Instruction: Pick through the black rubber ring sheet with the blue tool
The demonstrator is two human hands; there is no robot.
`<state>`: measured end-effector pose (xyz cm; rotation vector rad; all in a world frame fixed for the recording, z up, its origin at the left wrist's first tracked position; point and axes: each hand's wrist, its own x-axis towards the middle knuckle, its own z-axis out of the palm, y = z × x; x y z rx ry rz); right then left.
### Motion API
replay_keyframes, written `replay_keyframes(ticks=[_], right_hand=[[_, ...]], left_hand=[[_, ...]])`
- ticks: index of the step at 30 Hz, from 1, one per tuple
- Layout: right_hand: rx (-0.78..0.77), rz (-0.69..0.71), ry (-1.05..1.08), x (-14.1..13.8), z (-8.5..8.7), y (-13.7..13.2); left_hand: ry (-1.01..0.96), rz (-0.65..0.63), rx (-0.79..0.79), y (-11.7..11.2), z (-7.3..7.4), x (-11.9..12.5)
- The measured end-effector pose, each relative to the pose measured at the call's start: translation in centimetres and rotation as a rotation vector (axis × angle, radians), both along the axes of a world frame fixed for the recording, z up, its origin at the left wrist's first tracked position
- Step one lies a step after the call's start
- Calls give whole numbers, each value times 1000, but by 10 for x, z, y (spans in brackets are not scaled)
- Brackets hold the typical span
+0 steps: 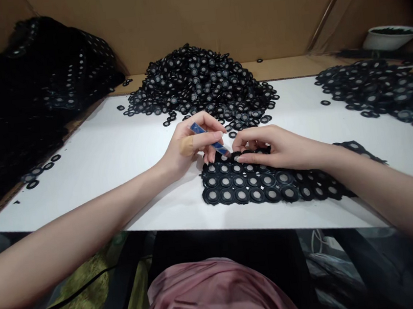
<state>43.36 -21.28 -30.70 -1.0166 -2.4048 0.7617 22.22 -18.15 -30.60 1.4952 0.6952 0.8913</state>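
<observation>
My left hand (190, 144) is shut on a slim blue-handled tool (219, 147), whose tip points down to the right, and a beige plaster (187, 145) covers part of that hand. My right hand (268, 149) pinches the top edge of a flat black sheet of joined rubber rings (239, 183) with mesh centres. The tool's tip is just above that same edge, close to my right fingertips. The sheet lies on a white board (84, 187), partly hidden under my right hand and wrist.
A large heap of black mesh rings (199, 81) stands behind my hands, with another spread (377, 90) at right. Dark stacked sheets (54, 77) lie at left beside loose rings (32, 184). A white bowl (389, 37) and cardboard wall (177, 20) stand behind.
</observation>
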Motion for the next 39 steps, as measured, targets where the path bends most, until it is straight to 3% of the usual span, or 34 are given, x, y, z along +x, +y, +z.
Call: replay_keyframes(ticks=[18,39], right_hand=[[23,17,33,-1,0,1],[-34,-4,42,-2,-1,-1]], left_hand=[[-40,-103,-131,6,1,-3],[-25,-175,-31,5,-7,-4]])
